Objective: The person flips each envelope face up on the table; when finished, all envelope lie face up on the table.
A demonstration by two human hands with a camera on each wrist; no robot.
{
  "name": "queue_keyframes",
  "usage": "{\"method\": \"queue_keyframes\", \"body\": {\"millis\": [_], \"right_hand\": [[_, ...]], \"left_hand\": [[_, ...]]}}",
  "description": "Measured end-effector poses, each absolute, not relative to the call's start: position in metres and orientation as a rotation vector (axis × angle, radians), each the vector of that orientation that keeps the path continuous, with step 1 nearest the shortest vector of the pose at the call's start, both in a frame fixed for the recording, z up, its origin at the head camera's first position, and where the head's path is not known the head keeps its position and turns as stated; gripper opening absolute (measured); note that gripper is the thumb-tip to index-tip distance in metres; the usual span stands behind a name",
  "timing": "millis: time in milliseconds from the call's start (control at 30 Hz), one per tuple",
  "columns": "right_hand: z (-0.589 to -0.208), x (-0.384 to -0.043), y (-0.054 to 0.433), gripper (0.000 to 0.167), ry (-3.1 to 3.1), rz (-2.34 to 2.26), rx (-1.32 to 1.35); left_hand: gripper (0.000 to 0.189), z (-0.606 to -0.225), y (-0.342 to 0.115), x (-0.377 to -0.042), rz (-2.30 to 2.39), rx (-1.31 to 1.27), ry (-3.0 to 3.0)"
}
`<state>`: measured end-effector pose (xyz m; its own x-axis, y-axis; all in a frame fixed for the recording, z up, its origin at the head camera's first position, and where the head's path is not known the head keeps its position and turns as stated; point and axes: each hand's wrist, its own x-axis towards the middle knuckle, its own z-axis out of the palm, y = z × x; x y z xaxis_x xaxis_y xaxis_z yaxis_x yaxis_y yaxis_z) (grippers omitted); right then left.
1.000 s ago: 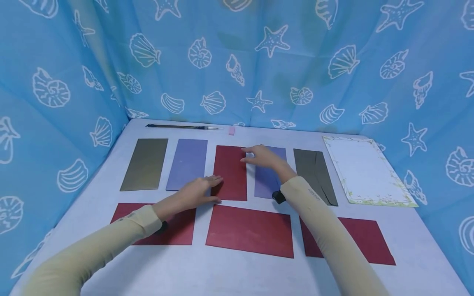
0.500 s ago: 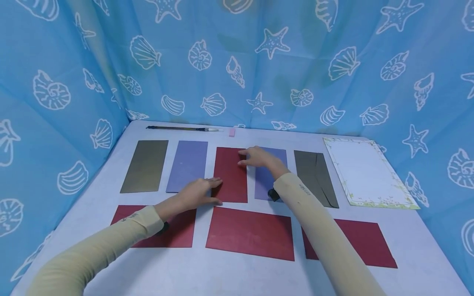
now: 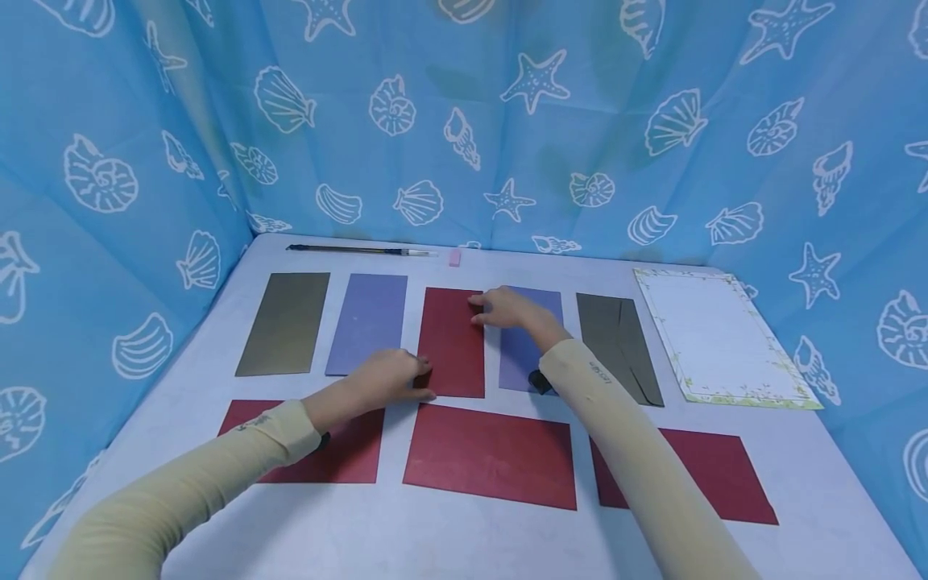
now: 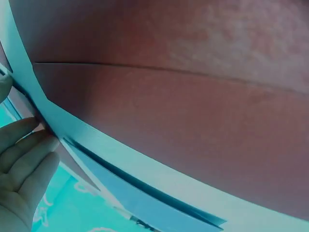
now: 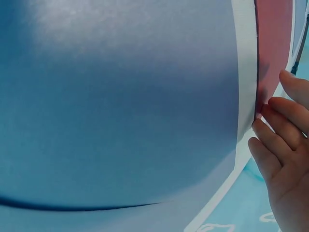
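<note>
Red envelope [image 3: 451, 346] sits mid back row, flat, between left purple [image 3: 370, 322] and right purple [image 3: 515, 354]. Long axis runs near-far, short edges toward and away from the person. Left hand [image 3: 391, 377] at its near-left corner, right hand [image 3: 507, 308] at upper right edge; fingers extended, not wrapped round it. Whether either pinches lightly, can't tell.

Right hand and sleeve [image 3: 623, 435] cover part of right purple. Middle front red [image 3: 489, 455] lies crosswise just nearer. Brush [image 3: 348, 249] and eraser [image 3: 454, 258] beyond.

Left wrist view: flap line on a front-row red, unseen from head. Right wrist view: several fingertips at the red edge; head shows fewer.
</note>
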<state>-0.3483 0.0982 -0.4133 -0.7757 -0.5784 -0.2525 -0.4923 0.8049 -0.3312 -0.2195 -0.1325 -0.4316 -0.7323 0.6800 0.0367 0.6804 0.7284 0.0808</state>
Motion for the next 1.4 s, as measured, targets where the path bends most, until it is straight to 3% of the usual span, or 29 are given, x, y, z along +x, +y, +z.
{"method": "queue_keyframes", "body": {"millis": [300,900,1400], "right_hand": [[-0.417,-0.355,0.114,0.043,2.693,-0.632,-0.772],[-0.413,-0.356,0.127,0.046,2.603,-1.142,-0.595],[-0.39,-0.358,0.123,0.049,2.683,-1.33,-0.614]], "left_hand": [[0.037,-0.433,-0.133,-0.213,0.004,-1.195,-2.801],[0.04,-0.434,-0.142,-0.203,-0.089,-1.29,-2.604],[0.046,-0.426,-0.143,-0.202,-0.631,-1.057,-2.819]]}}
